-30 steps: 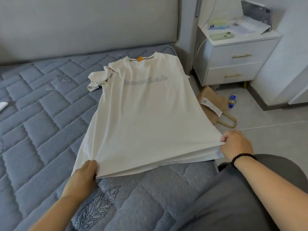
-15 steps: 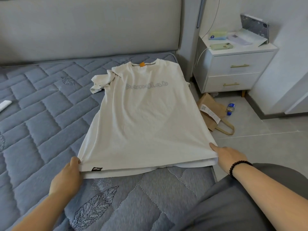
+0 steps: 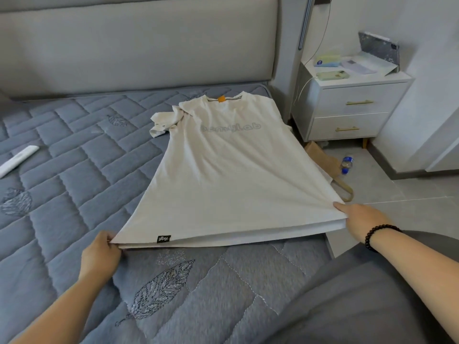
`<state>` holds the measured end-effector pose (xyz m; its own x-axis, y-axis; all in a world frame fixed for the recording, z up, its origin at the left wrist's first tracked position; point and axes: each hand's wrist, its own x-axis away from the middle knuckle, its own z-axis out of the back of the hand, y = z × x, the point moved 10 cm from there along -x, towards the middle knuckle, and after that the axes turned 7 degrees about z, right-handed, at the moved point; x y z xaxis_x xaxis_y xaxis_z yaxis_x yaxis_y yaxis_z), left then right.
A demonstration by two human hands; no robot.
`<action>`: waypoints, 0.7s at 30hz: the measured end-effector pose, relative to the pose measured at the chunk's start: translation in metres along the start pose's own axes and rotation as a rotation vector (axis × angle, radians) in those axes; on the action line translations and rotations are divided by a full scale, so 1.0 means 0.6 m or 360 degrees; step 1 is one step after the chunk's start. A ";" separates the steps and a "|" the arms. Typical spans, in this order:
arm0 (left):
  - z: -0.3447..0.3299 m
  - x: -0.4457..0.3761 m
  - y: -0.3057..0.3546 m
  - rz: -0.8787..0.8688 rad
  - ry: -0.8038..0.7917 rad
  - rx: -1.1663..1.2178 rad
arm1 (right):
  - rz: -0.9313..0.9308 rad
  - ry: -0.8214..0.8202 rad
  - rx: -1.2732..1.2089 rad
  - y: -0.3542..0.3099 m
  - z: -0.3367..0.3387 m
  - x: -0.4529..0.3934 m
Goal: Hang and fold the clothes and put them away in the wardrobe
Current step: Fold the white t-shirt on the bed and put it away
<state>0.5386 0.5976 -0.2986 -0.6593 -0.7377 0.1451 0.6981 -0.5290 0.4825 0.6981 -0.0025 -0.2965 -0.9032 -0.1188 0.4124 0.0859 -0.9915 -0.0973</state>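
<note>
A cream T-shirt point(image 3: 223, 175) lies front up on the blue quilted bed point(image 3: 74, 189), collar toward the headboard. Grey lettering crosses its chest and a small black label sits at the hem. Its left sleeve is crumpled beside the shoulder. My left hand point(image 3: 100, 254) pinches the hem's left corner. My right hand point(image 3: 360, 219), a dark bead bracelet on its wrist, grips the hem's right corner at the bed's edge. The hem is stretched taut between both hands.
A white remote point(image 3: 17, 158) lies on the bed at far left. Right of the bed stands a white nightstand point(image 3: 347, 112) with small items on top. A brown paper bag point(image 3: 327, 165) and a plastic bottle point(image 3: 347, 163) lie on the floor. The padded headboard point(image 3: 136, 45) rises behind.
The hem was pulled toward me and lowered nearly flat onto the bed, and the shirt now lies smoother. Both hands still hold the hem corners.
</note>
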 end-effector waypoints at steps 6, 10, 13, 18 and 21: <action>0.034 0.002 -0.025 -0.0226 0.0013 -0.0153 | -0.0031 -0.0219 0.0484 0.009 -0.005 0.006; 0.012 0.015 -0.052 -0.0339 -0.0269 -0.0563 | 0.0039 -0.0417 0.0705 -0.006 -0.034 0.029; -0.013 0.034 -0.053 -0.0373 -0.0500 -0.0975 | 0.0109 -0.0653 0.0795 -0.030 -0.067 0.053; -0.022 0.047 0.002 -0.0354 -0.0655 -0.1611 | 0.0064 -0.1020 0.0924 -0.070 -0.091 0.085; -0.045 0.051 0.071 -0.0377 -0.0527 -0.1550 | 0.0119 -0.0702 0.0913 -0.113 -0.073 0.066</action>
<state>0.5559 0.5414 -0.2971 -0.7488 -0.4979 0.4376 0.3673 -0.8612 -0.3514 0.6383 0.0624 -0.3135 -0.6433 -0.0775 0.7616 0.4572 -0.8369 0.3010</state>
